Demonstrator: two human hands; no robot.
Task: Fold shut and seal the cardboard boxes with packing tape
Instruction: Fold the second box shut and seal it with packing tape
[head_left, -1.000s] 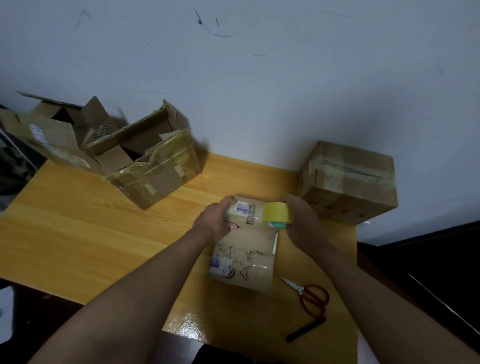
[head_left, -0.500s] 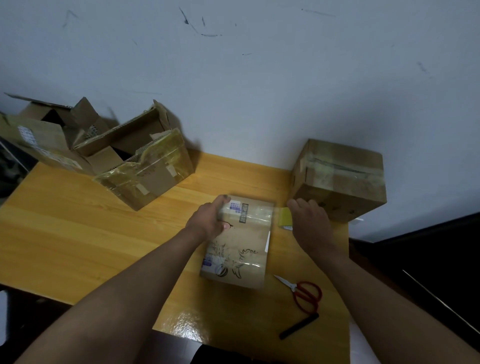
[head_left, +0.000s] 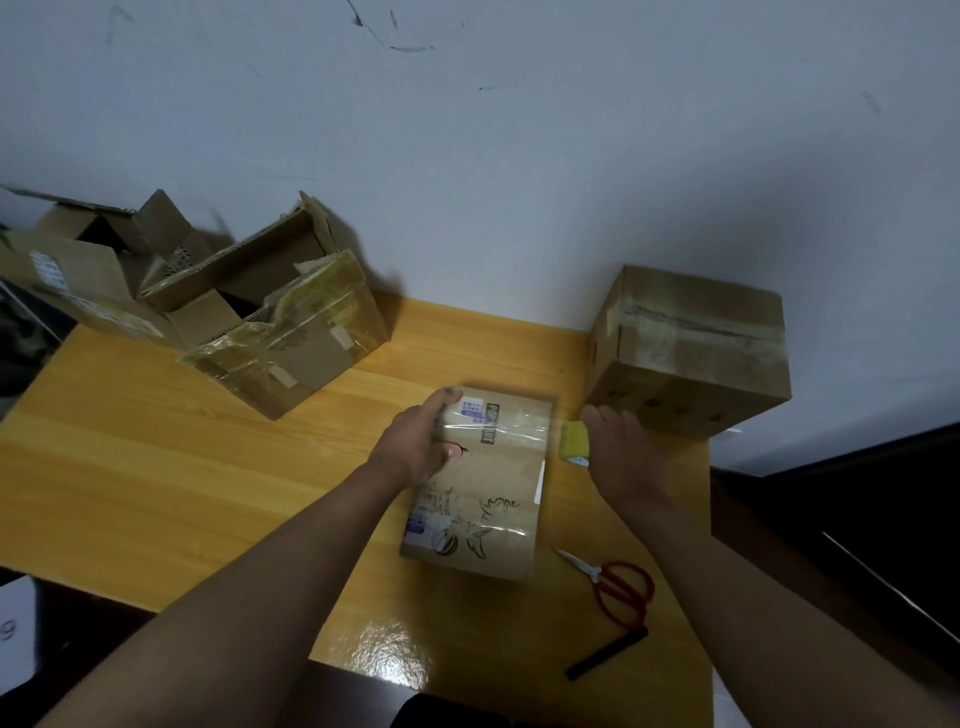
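My left hand (head_left: 415, 447) presses down on the far left part of the small flat box (head_left: 480, 480), palm on the cardboard, fingers stretched toward its far edge and thumb lying across the top. The box sits near the middle of the yellow wooden surface (head_left: 156, 467), flaps closed, with a printed drawing and a few labels on its top. A glossy strip of clear tape (head_left: 498, 428) runs across its far end, from under my left hand to the right edge.

My right hand (head_left: 615, 449) is just off the right side of the box, fingers curled around the yellow tape roll (head_left: 574, 441), which sits at the box's right edge, where the strip reaches it. The roll is a little blurred, so I cannot tell whether the strip is joined to it.

Behind my right hand, against the white wall (head_left: 519, 156), stands a closed box (head_left: 691, 353) with tape over its top seam. At the far left of the surface are two open boxes (head_left: 208, 312) with flaps standing up, the nearer one wrapped in shiny old tape. Near the right front, red-handled scissors (head_left: 615, 584) lie just beside the small box, and a black marker (head_left: 608, 652) lies a little nearer to me.
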